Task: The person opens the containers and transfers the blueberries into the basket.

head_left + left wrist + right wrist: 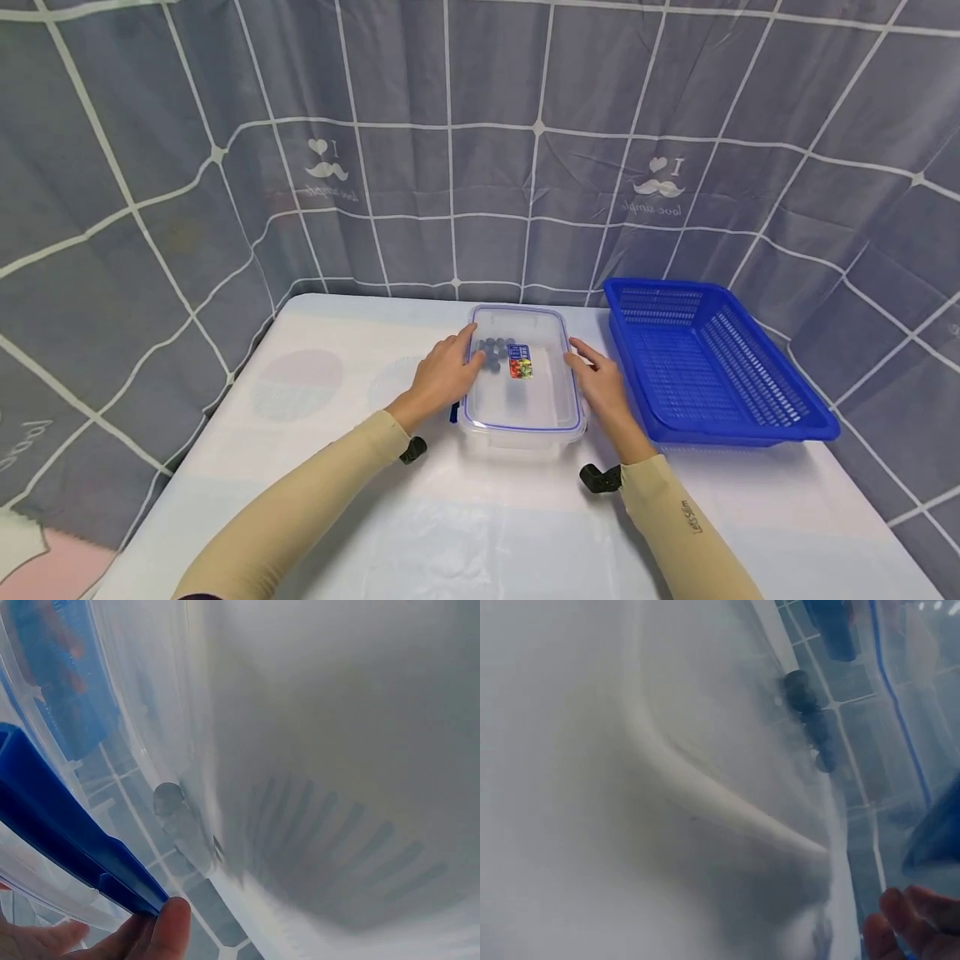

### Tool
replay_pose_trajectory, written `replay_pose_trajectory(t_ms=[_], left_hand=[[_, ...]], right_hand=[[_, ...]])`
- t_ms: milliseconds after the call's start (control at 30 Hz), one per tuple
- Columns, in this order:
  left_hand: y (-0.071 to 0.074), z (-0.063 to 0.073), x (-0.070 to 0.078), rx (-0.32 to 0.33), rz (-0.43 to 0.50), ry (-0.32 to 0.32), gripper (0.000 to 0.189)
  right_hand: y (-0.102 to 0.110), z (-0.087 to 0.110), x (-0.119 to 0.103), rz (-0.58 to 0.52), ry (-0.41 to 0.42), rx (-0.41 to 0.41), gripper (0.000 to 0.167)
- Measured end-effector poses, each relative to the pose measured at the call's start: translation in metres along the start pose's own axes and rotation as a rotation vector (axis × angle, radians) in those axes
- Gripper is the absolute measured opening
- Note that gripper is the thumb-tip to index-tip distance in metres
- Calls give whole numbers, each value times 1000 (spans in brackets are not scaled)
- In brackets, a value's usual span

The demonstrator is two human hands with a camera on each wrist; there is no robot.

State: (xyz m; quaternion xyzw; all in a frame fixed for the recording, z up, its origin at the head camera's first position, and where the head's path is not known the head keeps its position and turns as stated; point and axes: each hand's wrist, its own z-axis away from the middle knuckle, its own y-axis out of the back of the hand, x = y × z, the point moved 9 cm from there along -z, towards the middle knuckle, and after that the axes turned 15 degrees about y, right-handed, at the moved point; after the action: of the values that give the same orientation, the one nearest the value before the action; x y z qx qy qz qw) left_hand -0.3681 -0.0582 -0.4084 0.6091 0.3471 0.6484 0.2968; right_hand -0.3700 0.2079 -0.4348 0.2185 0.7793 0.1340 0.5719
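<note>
A clear rectangular food container (517, 450) with a blue-rimmed lid (536, 400) stands before me in the head view. Small dark blue round pieces (495, 354) show through the lid beside a colourful label (521, 362). My left hand (444, 375) rests along the lid's left edge, thumb on top. In the left wrist view, its fingertips (171, 930) touch the end of a blue latch (75, 825) that stands out from the container. On the other side, my right hand (602, 392) is at the right edge, fingers loosely bent; another blue latch (937, 832) is near its fingertips (896, 907).
A blue plastic basket (675, 392) with slotted walls stands to the right, close to my right hand. The white table (405, 533) has a grey checked curtain (487, 167) behind it and at both sides. A black wrist-camera mount (600, 478) sits at my right wrist.
</note>
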Motion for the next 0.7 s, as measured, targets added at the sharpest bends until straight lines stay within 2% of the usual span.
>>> replay_pose_trajectory(t_ms=[100, 200, 400, 700], left_hand=[[-1, -1, -1, -8, 18, 12, 65], [-2, -2, -1, -14, 41, 16, 66], [-3, -4, -1, -37, 101, 6, 68], [-3, -2, 2, -42, 154, -16, 68]], right_hand=[[3, 0, -4, 72, 24, -4, 46], [1, 1, -9, 107, 41, -45, 50], [-7, 1, -13, 64, 37, -109, 60], [-7, 1, -14, 14, 65, -54, 60]])
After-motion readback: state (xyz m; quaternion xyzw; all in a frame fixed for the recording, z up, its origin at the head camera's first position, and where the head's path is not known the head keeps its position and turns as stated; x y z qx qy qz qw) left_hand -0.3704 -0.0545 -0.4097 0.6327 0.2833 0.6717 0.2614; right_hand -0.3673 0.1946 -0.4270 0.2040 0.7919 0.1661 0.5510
